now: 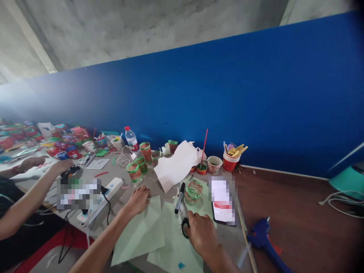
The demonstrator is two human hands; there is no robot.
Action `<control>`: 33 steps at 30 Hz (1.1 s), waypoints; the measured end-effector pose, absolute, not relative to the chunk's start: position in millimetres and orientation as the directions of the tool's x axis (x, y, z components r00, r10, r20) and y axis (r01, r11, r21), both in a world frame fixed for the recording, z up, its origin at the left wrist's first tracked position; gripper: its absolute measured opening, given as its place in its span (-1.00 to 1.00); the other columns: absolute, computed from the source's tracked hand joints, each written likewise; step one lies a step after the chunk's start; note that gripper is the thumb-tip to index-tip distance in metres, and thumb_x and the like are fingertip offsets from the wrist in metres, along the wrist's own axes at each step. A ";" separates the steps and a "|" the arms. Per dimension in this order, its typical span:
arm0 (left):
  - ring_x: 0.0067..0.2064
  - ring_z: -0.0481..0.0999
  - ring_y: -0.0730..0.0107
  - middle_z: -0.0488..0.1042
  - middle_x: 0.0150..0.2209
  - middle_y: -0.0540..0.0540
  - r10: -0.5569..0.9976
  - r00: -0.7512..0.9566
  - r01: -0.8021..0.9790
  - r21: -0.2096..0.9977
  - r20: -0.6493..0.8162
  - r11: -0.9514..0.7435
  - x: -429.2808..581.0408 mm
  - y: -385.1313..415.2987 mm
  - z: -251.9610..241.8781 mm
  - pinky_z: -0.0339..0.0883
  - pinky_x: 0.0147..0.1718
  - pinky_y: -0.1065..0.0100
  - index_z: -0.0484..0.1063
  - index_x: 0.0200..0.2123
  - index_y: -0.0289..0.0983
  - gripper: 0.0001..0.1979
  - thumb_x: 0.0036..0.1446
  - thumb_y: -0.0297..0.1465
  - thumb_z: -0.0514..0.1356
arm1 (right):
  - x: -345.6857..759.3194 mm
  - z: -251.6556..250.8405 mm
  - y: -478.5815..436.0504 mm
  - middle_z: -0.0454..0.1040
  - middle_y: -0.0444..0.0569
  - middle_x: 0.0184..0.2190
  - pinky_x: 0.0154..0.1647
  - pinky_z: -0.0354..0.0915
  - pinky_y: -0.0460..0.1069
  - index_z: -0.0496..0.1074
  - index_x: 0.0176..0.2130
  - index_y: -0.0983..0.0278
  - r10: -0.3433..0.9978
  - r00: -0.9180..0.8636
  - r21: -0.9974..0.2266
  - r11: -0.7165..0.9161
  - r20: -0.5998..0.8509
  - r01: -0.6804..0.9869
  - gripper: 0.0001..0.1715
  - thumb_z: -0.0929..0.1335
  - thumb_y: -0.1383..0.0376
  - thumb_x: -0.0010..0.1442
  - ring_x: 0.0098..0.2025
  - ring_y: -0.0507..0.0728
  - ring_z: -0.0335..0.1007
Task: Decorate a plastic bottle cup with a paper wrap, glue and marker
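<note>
My left hand (pixel 138 200) has its fingers curled at the top edge of a pale green sheet of paper (pixel 142 235). In my right hand (pixel 202 232) is a pair of scissors (pixel 185 228); its black handle loop shows beside my fingers, and the blades are hard to make out. A second green sheet (pixel 173 246) lies under the scissors. Just beyond them rests a black-and-grey marker (pixel 180 198). A clear cup with green and brown paint (pixel 193 190) stands past my right hand, and a phone (pixel 223 199) with a lit screen lies to its right.
Torn white paper (pixel 178 163) lies behind, near painted cups (pixel 134 172), a bottle (pixel 131 139) and a red cup of plastic cutlery (pixel 231 161). A power strip (pixel 101 201) with cables sits left. A blue glue gun (pixel 267 242) is at right. Another person's arm (pixel 36 197) reaches in from the left.
</note>
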State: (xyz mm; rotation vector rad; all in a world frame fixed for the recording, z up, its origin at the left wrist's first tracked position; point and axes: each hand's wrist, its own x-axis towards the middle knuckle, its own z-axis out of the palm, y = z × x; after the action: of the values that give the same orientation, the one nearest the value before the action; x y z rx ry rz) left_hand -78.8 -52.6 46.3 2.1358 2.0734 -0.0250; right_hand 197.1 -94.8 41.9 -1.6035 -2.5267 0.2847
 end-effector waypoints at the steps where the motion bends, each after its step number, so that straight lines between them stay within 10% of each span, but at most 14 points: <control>1: -0.01 0.40 -0.01 0.44 -0.13 -0.27 0.991 0.034 0.994 0.108 -0.131 -0.019 -79.1 -54.2 45.6 0.20 -0.05 0.11 0.46 -0.23 -0.27 -0.78 0.01 -0.46 0.12 | 196.9 41.8 -95.1 0.59 0.10 -0.36 -0.23 0.25 0.04 0.48 -0.18 0.31 0.908 -0.419 -0.234 0.410 0.015 0.881 -0.74 0.40 0.41 0.06 -0.28 0.26 0.55; 7: 0.03 0.37 -0.09 0.41 -0.04 -0.27 0.984 0.064 0.990 0.134 -0.166 -0.042 -79.9 -63.0 43.9 0.20 -0.05 0.06 0.40 -0.10 -0.25 -0.62 -0.06 -0.39 0.20 | 197.9 37.7 -93.8 0.60 0.11 -0.34 -0.25 0.27 0.03 0.46 -0.17 0.33 0.910 -0.415 -0.254 0.401 -0.004 0.880 -0.73 0.35 0.46 0.07 -0.28 0.27 0.56; 15: -0.15 0.42 0.05 0.45 -0.26 -0.20 0.974 0.129 0.974 0.210 -0.186 -0.089 -79.3 -67.1 44.9 0.21 -0.11 0.13 0.37 -0.43 -0.26 -0.89 -0.10 -0.50 0.10 | 213.6 40.2 -82.4 0.59 0.04 -0.35 -0.37 0.21 -0.06 0.41 -0.12 0.28 0.943 -0.320 -0.488 0.240 -0.088 0.840 -0.68 0.32 0.38 0.06 -0.28 0.20 0.53; 22: -0.39 0.35 0.31 0.34 -0.46 0.00 0.980 0.177 0.814 0.573 -0.089 -0.095 -93.3 -57.0 62.6 0.21 -0.38 0.34 0.25 -0.46 -0.23 -0.91 0.01 -0.35 0.10 | 218.7 47.3 -67.0 0.27 -0.30 -0.70 -0.61 0.01 -0.14 0.33 -0.32 0.28 0.834 -0.425 -0.925 -0.239 -0.352 0.297 -0.83 0.31 0.40 -0.03 -0.67 -0.04 0.15; 27: -0.37 0.37 0.34 0.40 -0.43 -0.03 0.951 0.290 0.324 0.946 -0.105 0.006 -91.0 -54.3 73.0 0.22 -0.37 0.37 0.38 -0.38 -0.30 -0.68 -0.06 -0.18 0.30 | 215.9 42.1 -61.7 0.28 -0.28 -0.71 -0.68 -0.12 -0.17 0.27 -0.48 0.29 0.689 -0.605 -0.800 -0.584 -0.399 -0.138 -0.70 0.45 0.23 -0.17 -0.73 -0.13 0.06; 33: -0.46 0.43 0.39 0.45 -0.45 -0.07 0.956 0.264 -0.214 0.959 -0.127 0.187 -77.7 -62.3 60.9 0.31 -0.41 0.37 0.47 -0.24 -0.32 -0.57 -0.17 -0.20 0.40 | 211.8 33.4 -61.6 0.32 -0.27 -0.69 -0.67 -0.03 -0.20 0.26 -0.50 0.29 0.661 -0.642 -0.577 -0.718 -0.390 -0.389 -0.57 0.55 0.28 -0.27 -0.71 -0.13 0.12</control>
State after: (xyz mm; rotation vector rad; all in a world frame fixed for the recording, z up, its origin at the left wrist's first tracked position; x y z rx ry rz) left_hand -77.7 -62.3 60.9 1.0297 0.9274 1.0169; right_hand 211.8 -61.6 33.4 -0.7951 -0.6020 2.3294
